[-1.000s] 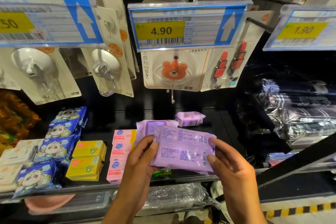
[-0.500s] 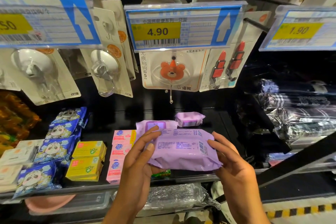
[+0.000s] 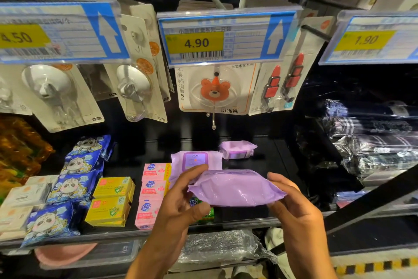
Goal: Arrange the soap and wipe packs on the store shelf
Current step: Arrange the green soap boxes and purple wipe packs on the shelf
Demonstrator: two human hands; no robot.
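Hands (left (image 3: 178, 206), right (image 3: 296, 208)) grip wipe pack (image 3: 235, 188).

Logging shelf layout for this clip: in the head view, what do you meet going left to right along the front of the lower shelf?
white boxes → blue panda packs → yellow soap boxes → pink soap packs → purple wipe pack, held just in front.

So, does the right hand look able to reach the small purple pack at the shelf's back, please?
Probably not yet: the right hand and left hand both grip the large purple pack. The bare shelf before the small pack looks free.
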